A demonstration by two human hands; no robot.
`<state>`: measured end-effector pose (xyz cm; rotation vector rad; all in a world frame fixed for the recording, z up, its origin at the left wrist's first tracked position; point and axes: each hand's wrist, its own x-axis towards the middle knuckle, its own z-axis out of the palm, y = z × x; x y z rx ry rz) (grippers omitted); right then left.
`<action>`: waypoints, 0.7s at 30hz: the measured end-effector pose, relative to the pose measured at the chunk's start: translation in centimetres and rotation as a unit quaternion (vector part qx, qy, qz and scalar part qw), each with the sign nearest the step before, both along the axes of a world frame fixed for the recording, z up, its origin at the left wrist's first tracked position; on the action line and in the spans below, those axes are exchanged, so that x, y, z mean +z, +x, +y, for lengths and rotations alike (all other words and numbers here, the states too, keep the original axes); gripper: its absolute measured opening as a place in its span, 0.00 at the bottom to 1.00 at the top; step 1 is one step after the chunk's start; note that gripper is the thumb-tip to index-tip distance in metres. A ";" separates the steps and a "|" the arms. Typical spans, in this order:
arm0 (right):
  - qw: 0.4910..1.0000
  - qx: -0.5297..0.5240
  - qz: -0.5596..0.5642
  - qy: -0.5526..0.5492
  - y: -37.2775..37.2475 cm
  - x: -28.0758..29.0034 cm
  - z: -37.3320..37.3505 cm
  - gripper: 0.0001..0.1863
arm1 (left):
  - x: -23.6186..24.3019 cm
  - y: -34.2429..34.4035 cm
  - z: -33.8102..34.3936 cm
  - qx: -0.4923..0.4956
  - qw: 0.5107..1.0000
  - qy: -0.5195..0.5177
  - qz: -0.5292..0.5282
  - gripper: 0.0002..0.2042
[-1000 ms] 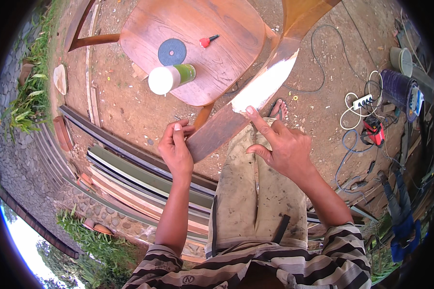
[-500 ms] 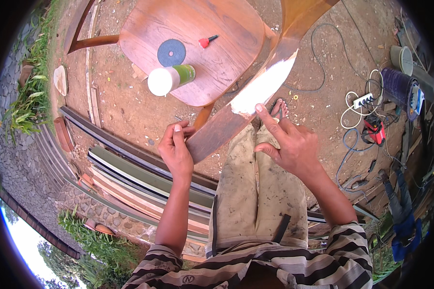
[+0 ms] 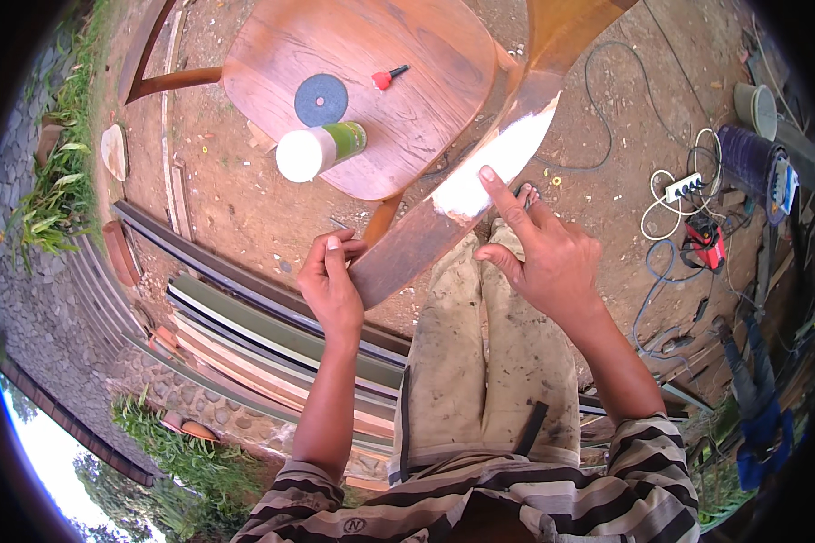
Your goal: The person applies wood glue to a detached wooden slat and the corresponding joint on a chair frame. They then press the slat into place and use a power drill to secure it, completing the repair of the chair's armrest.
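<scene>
One dark board (image 3: pixel 404 252) is slanted ahead of the trousers (image 3: pixel 489 362). The open right hand (image 3: pixel 552 258), index extended, has been moved up the board's white patch (image 3: pixel 509 149); a higher section is presumably being touched. The left hand (image 3: pixel 332 282) is curled at the lower end, grip unconfirmed.

White patch (image 3: pixel 514 154) on brown wood (image 3: pixel 409 246)

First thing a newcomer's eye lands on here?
Probably the bright white patch on the dark wooden piece at centre, with the right hand's index finger at its edge and the left hand by the near end. Next, the white-and-green container and round grey disc on the wooden seat, upper left of centre.
</scene>
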<state>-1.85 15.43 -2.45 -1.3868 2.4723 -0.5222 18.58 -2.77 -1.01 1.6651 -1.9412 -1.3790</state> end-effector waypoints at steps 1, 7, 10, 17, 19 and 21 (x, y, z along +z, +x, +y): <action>1.000 -0.021 0.006 -0.004 -0.6 -0.3 0.1 0.42 | 0.0 0.1 0.0 -0.001 1.000 0.001 -0.002 0.18; 0.998 -0.066 -0.015 0.020 -3.9 -0.2 0.5 0.43 | -0.1 0.1 0.0 -0.001 1.000 -0.002 0.004 0.18; 1.000 -0.007 -0.020 0.011 -1.9 -0.6 1.1 0.43 | -0.2 0.2 0.0 -0.001 1.000 0.000 0.004 0.18; 0.993 0.092 -0.060 0.030 1.5 1.1 1.6 0.42 | 0.1 -0.1 0.0 0.000 1.000 0.002 -0.008 0.18; 0.993 0.098 -0.047 0.036 0.6 1.1 1.6 0.42 | 0.2 -0.1 0.0 -0.002 1.000 0.001 -0.012 0.18; 0.999 0.049 -0.007 0.013 -0.8 -0.4 2.1 0.43 | 0.0 -0.1 -0.1 -0.005 1.000 0.000 -0.010 0.18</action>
